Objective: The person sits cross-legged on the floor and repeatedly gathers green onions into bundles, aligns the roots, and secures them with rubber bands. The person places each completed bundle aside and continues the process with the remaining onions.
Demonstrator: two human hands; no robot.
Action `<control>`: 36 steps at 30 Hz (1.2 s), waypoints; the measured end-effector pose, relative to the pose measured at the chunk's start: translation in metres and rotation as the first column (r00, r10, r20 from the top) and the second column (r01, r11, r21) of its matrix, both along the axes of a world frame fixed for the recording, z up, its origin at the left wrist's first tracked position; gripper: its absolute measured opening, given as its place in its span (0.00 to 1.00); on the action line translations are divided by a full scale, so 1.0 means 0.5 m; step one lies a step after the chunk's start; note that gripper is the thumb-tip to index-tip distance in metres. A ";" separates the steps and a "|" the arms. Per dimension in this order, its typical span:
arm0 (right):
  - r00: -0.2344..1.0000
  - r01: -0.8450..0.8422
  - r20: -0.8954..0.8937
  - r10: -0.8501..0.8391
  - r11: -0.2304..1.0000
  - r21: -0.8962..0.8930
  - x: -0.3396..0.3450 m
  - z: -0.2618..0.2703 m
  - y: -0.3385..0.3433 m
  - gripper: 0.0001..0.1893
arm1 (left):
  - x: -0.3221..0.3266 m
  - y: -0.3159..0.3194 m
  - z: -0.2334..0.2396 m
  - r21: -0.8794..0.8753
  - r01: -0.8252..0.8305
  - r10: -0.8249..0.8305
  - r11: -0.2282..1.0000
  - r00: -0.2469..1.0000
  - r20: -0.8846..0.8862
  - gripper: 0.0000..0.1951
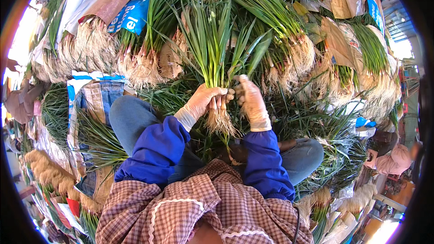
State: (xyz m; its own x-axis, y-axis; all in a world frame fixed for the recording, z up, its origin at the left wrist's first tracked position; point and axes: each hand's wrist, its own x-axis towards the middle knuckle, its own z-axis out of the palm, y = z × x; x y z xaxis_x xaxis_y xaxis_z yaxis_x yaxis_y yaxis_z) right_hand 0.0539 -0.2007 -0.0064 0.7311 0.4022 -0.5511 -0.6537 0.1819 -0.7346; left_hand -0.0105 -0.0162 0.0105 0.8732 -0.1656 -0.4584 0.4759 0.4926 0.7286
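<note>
My left hand (204, 99), in a thin pale glove, grips a small bunch of green garlic (213, 61) just above its bulbs. The leaves fan upward, away from me. Below the fingers hang the pale roots (220, 122). Close on the right, my gloved right hand (251, 101) has curled fingers around a single green garlic stalk, whose blurred leaf (259, 54) rises above the hand. Its lower end is mostly hidden by the hand. One loose stalk (228, 147) with roots lies below the bunch, between my forearms.
Rooted bunches (144, 64) line the far side, with another large bunch (295, 44) at right. Sacking (112, 1) covers some. Loose greens (305, 115) surround my crossed legs. Root bundles (51, 169) lie at lower left. A person in pink (395, 161) sits at far right; another (22, 103) is at left.
</note>
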 end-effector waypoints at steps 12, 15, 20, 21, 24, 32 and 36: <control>0.732 0.095 0.574 0.367 0.779 -0.620 -0.042 -0.010 0.017 0.11 | -0.004 -0.006 -0.014 0.354 0.116 -0.095 0.928 0.993 -0.075 0.09; 0.919 0.358 0.247 -0.307 0.912 -0.198 -0.030 0.034 -0.016 0.08 | -0.009 -0.006 -0.013 0.162 -0.006 0.026 0.987 0.992 -0.120 0.10; 0.954 0.211 0.239 -0.181 0.972 -0.104 -0.023 0.054 -0.012 0.14 | -0.023 0.004 -0.026 -0.329 -0.055 -0.004 0.943 0.985 -0.175 0.14; 0.984 0.110 0.152 -0.089 0.984 -0.137 -0.029 0.049 0.001 0.20 | -0.024 0.008 -0.029 -0.270 -0.025 -0.018 0.962 0.988 -0.153 0.14; 0.935 -0.199 0.257 0.245 0.961 -0.192 -0.049 0.022 0.030 0.20 | -0.032 0.022 -0.031 -0.131 0.023 -0.043 0.991 0.988 -0.149 0.12; 0.983 -0.077 0.174 0.056 0.990 0.116 -0.065 0.051 -0.088 0.09 | -0.034 0.031 -0.027 -0.106 -0.016 0.001 0.994 0.990 -0.142 0.16; 0.921 -0.160 0.333 0.204 0.975 -0.152 -0.059 0.015 -0.027 0.31 | -0.030 0.026 -0.031 -0.082 0.094 -0.105 0.992 0.983 -0.148 0.14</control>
